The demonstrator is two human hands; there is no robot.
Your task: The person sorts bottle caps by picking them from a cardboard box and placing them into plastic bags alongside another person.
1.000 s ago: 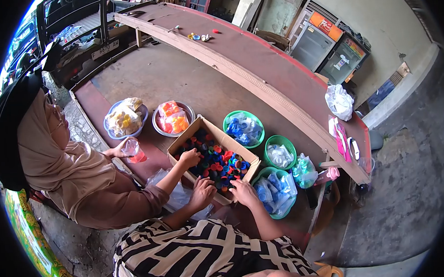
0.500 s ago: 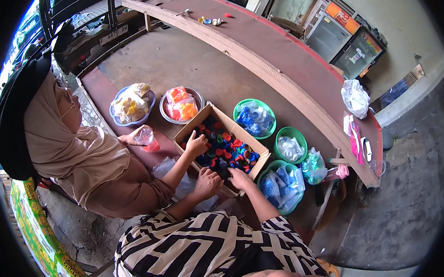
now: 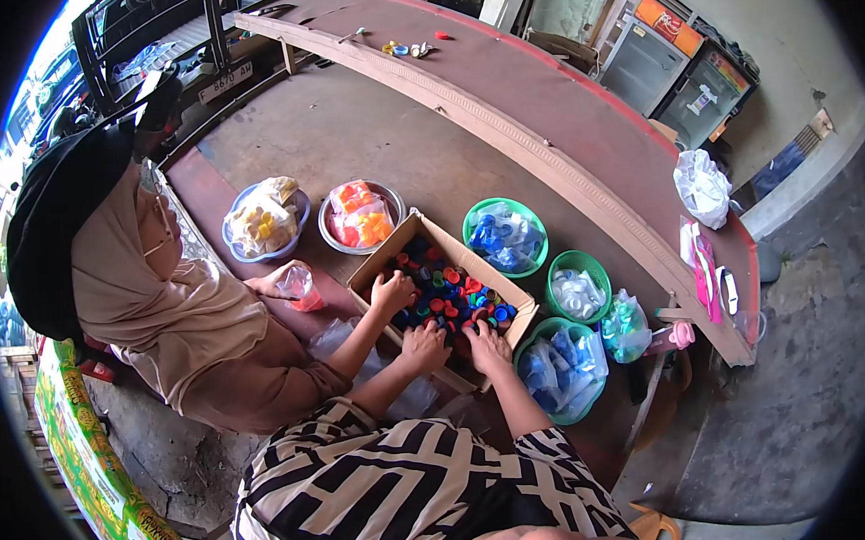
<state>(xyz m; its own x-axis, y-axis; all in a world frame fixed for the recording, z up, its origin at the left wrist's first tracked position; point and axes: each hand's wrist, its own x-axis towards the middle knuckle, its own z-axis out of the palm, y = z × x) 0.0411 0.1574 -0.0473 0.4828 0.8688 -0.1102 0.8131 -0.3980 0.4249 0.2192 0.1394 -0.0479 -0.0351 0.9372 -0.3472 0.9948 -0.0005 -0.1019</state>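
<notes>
A cardboard box (image 3: 525, 322) holds many loose plastic bottle caps (image 3: 450, 290) in red, blue, green and black. My left hand (image 3: 425, 348) reaches over its near side, fingers bent and slightly apart on the caps. Close by on the right, my right hand (image 3: 487, 346) rests on the caps with its fingers apart. Both sets of fingertips are partly hidden among the caps. Another person's hand (image 3: 393, 293) is in the box at the left. That person's other hand (image 3: 277, 279) holds a clear plastic bag (image 3: 301, 289) with red caps in it.
Behind the box stand a bluish basin (image 3: 303, 210) of pale and yellow caps and a metal bowl (image 3: 398, 202) of bagged orange caps. Green baskets (image 3: 545, 249) of bagged blue and clear caps line the right. A long wooden rail (image 3: 543, 154) crosses the table.
My left hand has lowered onto the caps, and my right hand's fingers have spread among them. The other person's hand has moved lower into the box. The view has shifted slightly.
</notes>
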